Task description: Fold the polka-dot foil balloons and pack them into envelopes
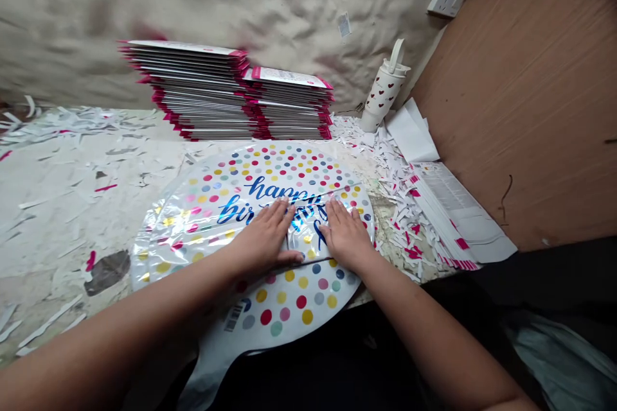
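A flat, uninflated foil balloon (284, 167) lies on the table, white with coloured dots and blue "happy birthday" lettering. My left hand (264, 232) rests flat on its middle, fingers stretched out over the letters. Just to the right, my right hand (346, 231) is also laid flat on the balloon, fingers extended. Between and under the hands a folded part of foil crosses the balloon, with creased edges. The balloon's tail (212, 359) hangs over the front edge of the table. A small barcode is printed near the tail. My hands cover part of the lettering.
Two stacks of pink-edged flat packs (207, 90) stand against the covered wall. A white tumbler (383, 93) with hearts is at the back right. Printed sheets (457, 212) lean by the brown board (525, 103). Paper strips (62, 122) litter the table (87, 205).
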The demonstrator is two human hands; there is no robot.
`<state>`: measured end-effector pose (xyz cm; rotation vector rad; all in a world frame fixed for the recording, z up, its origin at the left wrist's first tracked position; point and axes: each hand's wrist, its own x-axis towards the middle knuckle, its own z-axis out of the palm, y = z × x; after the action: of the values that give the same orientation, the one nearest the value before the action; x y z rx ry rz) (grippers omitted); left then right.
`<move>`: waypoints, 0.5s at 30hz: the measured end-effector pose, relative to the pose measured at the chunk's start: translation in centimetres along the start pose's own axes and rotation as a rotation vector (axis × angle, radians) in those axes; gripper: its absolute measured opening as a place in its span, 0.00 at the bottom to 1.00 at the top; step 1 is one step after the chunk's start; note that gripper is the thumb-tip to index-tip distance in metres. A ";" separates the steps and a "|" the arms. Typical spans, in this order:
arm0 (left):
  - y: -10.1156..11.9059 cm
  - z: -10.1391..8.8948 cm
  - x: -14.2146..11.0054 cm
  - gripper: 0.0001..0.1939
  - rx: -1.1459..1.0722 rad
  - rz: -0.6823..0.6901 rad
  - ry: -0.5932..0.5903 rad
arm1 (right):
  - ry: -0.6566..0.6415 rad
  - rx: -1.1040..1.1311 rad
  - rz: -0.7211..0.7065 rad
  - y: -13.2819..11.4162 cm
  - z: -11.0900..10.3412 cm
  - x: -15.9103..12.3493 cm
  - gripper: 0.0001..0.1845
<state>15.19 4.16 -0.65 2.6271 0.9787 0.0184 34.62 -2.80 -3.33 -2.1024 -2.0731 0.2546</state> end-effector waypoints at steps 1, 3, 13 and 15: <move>0.1 -0.7 -0.3 0.44 -0.148 -0.106 0.049 | -0.027 0.016 0.032 0.3 0.2 0.2 0.31; 0.6 -2.0 -1.2 0.36 -0.605 -0.364 0.053 | -0.050 0.053 0.066 0.6 0.3 0.4 0.32; 4.3 -2.6 1.7 0.11 -1.343 -0.749 -0.277 | 0.187 0.123 0.201 5.8 -3.8 0.0 0.33; 4.5 -3.2 2.0 0.04 -1.419 -0.660 -0.212 | 0.348 -0.032 0.540 10.3 -6.2 -0.5 0.36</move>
<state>19.18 3.19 3.57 0.9674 1.0874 0.1887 46.15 -3.50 0.20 -2.4765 -1.3057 -0.0776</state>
